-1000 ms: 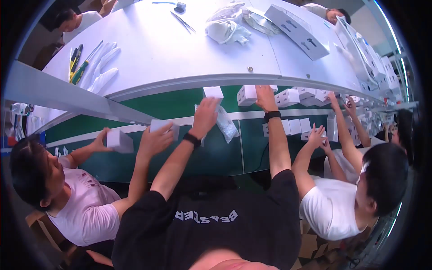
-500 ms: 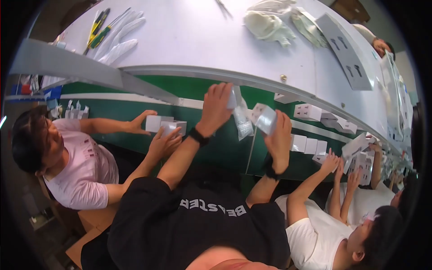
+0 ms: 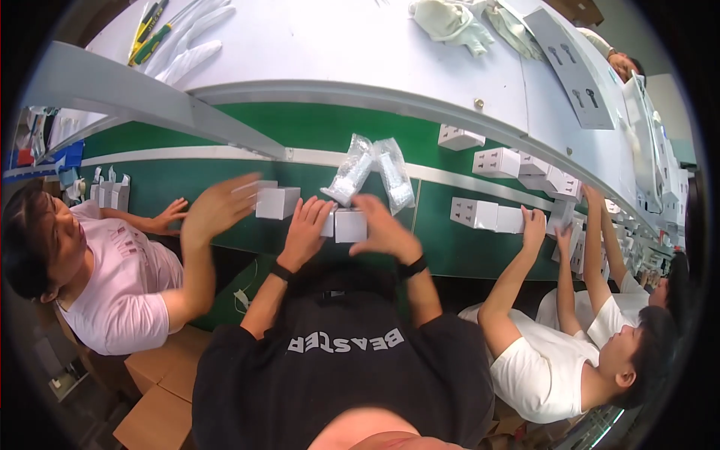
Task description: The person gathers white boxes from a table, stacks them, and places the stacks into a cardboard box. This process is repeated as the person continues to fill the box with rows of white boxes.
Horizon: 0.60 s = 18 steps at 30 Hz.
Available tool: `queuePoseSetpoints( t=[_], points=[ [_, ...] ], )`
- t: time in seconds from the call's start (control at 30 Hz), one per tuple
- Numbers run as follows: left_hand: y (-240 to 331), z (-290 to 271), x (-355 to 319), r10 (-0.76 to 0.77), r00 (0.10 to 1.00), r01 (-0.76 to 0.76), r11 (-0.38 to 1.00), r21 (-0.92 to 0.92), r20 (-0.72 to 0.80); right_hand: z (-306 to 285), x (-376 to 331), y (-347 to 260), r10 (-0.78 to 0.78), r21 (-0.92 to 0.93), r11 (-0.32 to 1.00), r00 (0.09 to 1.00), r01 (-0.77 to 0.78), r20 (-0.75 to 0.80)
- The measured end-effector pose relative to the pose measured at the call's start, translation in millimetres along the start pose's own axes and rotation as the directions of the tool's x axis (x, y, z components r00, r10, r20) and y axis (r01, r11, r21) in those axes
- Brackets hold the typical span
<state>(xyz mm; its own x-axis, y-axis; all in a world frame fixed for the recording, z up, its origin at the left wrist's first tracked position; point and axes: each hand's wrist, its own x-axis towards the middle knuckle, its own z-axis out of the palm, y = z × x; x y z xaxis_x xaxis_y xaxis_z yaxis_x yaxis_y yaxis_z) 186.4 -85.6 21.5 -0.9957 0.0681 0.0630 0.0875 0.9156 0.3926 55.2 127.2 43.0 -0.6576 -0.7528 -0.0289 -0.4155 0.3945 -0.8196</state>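
Observation:
Two small white boxes stand side by side on the green work surface in front of me. My left hand [image 3: 304, 231] lies with its fingers together over the left white box [image 3: 328, 223], hiding most of it. Around the right side of the right white box [image 3: 351, 226] curves my right hand [image 3: 386, 229], fingers at its far edge and thumb near its front edge. Just beyond them lie two clear plastic bags, the left bag [image 3: 350, 172] and the right bag [image 3: 394, 176], each with contents I cannot make out.
A co-worker's blurred hand [image 3: 219, 210] is near more white boxes [image 3: 277, 202] at left. Further white boxes [image 3: 474, 213] line the right side, where other people's hands work. Above runs a white shelf [image 3: 315, 52] with screwdrivers [image 3: 152, 41] and gloves [image 3: 450, 22].
Both my hands have come down and together, setting the boxes side by side on the green surface. The two bags now show fully. The left co-worker's hands have drawn apart from the boxes there.

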Motion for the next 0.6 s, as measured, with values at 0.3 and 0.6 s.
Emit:
queuePoseSetpoints(
  t=[0.3,0.6],
  points=[
    [18,-25,-17,0.009,0.998,-0.014,0.996,-0.092,-0.056,-192,86,220,0.111,-0.648,0.663,0.904,-0.376,-0.412],
    [-25,-17,-110,-0.421,0.901,0.387,0.889,-0.244,-0.104,-166,60,106,0.256,-0.745,0.478,0.885,-0.466,-0.389]
  ],
)
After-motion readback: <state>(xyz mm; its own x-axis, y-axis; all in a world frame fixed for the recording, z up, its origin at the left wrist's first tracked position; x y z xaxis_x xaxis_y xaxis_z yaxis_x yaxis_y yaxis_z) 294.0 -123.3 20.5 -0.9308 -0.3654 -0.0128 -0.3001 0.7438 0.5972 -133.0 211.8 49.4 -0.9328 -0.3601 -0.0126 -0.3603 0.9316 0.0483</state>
